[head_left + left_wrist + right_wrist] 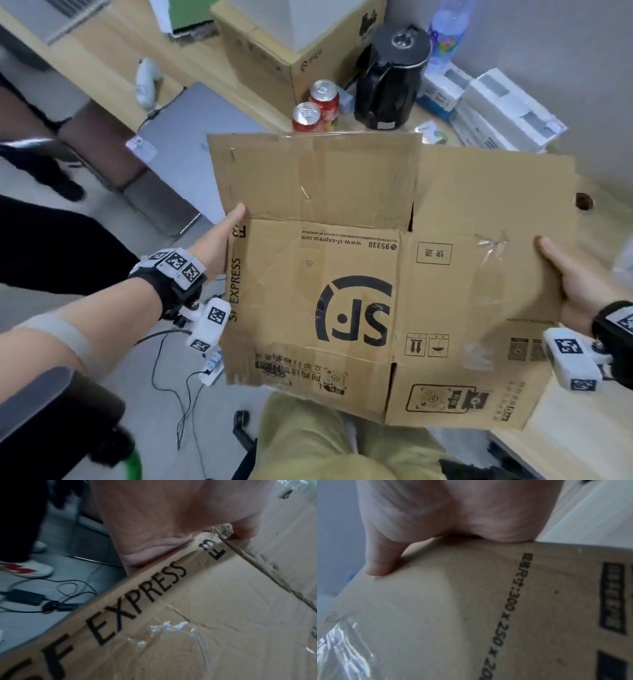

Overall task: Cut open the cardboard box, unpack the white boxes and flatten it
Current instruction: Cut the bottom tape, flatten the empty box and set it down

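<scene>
Grey floor fills the left of the head view, crossed by loose black cables (pixel 178 394), with a wooden desk (pixel 565 445) wrapping round the far side and the right. Moving across from the left, the left hand (pixel 219 240) grips the left edge of the cardboard box (pixel 342 274): its thumb lies on top near the corner of the printed panel, and the left wrist view shows the palm (pixel 154 520) pressed against that edge, though the fingers beneath are hidden. The box is collapsed into a nearly flat sheet, held in the air over the person's lap, flaps spread out and strips of clear tape (pixel 493 250) clinging to its right half. Behind it on the desk stand two red cans (pixel 315 109), a black kettle (pixel 390 75) and, further right, the white boxes (pixel 496 106) stacked near the wall, well apart from the cardboard. At the right edge, the right hand (pixel 575 281) holds the sheet with its thumb on top; the right wrist view shows the thumb (pixel 385 555) pressing the cardboard, the other fingers out of sight below.

Judging from this, cutting and unpacking look finished and the flattening step is close to done. The next move probably calls for pressing the panels fully flat, since the right half bows slightly, then laying the sheet down on the desk or floor while keeping both edges pinched so it does not spring back open.
</scene>
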Motion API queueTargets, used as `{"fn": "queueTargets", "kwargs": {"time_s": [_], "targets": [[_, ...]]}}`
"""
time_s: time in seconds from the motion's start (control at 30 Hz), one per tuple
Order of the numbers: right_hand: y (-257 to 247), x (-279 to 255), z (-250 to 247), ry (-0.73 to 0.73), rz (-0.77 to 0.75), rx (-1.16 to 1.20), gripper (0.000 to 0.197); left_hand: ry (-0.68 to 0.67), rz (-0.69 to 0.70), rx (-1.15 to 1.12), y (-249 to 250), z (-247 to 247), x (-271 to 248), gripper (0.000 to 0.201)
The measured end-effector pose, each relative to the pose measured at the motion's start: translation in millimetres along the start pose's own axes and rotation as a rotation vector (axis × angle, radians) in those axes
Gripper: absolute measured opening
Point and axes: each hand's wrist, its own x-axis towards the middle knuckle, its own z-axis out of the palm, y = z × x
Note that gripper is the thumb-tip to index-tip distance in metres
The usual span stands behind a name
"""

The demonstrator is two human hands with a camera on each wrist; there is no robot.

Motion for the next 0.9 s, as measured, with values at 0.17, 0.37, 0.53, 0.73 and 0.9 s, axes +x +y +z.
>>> {"fn": "queueTargets", "kwargs": {"time_s": [0.17,0.37,0.53,0.73,0.9], "targets": [[-27.7,-2.5,97.0,-0.227,-0.055,-0.104,0.036,0.156,-0.011,-0.208,-53.6,-64.6,-47.6,0.058],[-18.7,4.8,184.2,-0.388,-0.111,-0.290,0.058,0.376,-0.015,-0.358,-144.8,-116.2,-119.3,0.070],[7.7,-6.5,251.0,-0.508,-0.127,-0.503,0.071,0.581,-0.047,-0.507,-229.4,-138.3,-169.4,0.081],[38.8,-30.5,337.4,-0.490,-0.240,-0.659,0.086,0.786,-0.114,-0.666,-306.9,-161.1,-215.1,0.087],[71.6,-50.6,419.7,-0.525,-0.315,-0.790,0.054,0.890,-0.220,-0.789,-361.0,-191.9,-232.0,0.076]]}}
